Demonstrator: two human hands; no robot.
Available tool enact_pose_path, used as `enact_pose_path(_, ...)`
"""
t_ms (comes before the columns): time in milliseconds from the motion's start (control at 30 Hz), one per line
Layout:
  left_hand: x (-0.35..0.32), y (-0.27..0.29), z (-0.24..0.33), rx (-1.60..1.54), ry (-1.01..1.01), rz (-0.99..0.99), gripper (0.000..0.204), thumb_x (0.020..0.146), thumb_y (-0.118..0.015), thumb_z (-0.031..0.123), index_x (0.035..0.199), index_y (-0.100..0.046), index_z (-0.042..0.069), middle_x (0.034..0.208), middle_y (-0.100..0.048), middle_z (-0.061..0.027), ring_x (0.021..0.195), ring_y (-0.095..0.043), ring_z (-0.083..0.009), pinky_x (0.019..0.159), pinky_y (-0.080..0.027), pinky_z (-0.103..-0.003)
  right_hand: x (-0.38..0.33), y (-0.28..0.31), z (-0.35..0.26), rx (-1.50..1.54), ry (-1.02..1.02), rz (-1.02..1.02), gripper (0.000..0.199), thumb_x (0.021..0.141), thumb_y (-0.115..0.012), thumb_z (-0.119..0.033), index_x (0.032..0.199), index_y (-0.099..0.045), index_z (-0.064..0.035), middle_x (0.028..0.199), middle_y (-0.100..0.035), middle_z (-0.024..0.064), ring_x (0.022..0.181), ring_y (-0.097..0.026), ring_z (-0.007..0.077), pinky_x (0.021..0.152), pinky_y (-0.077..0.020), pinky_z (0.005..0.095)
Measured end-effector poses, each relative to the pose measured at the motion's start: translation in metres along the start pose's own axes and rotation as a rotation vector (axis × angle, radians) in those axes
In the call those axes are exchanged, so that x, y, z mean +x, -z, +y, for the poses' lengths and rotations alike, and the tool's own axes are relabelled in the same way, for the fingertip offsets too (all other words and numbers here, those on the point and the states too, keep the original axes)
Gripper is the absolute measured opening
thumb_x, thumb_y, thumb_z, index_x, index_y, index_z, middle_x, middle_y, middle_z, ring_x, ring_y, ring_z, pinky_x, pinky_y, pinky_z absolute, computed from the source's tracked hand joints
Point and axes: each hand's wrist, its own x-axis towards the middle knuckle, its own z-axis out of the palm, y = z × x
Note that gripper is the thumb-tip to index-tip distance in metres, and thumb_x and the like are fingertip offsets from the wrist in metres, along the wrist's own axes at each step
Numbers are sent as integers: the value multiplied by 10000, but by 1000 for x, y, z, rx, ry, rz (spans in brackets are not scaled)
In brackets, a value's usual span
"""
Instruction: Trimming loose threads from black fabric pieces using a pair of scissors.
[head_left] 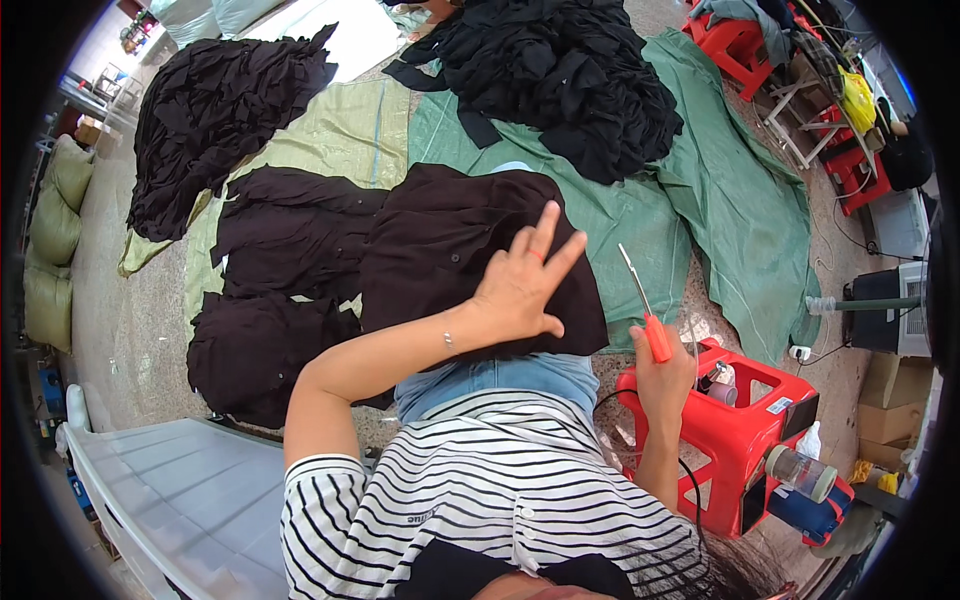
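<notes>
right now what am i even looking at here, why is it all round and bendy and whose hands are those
This is one picture from a wide fisheye camera worn on a person's head, looking down, so straight edges bend toward the rim. There is no machine: the two bare hands belong to the wearer, who has a striped shirt. The left hand is raised with fingers spread, empty, above a dark brown garment draped over the lap. The right hand grips a thin metal tool with an orange handle. Beside it stands a red plastic stool. On the floor, green tarps carry piles of black cloth.
</notes>
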Motion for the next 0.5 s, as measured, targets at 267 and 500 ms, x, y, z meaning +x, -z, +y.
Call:
enact_pose_path(267,-6,-36,6,-333,-42,82,178,814,-659,75,962,-562,58,946,-572,-144,875,-638,-353,660,-532,-471,6,-8,25,167,-46,31,262,936,-697,-177,1083,-673,38,837,-684,138,744,-612,201,702,-501,358)
enact_pose_path(500,75,-11,-89,-748,730,911,563,916,-612,489,1170,-421,24,1094,-593,-296,1043,-591,-462,877,-477,-494,99,-80,89,257,386,10,402,967,-662,-266,1272,-632,-7,1084,-672,108,822,-571,193,731,-494,346)
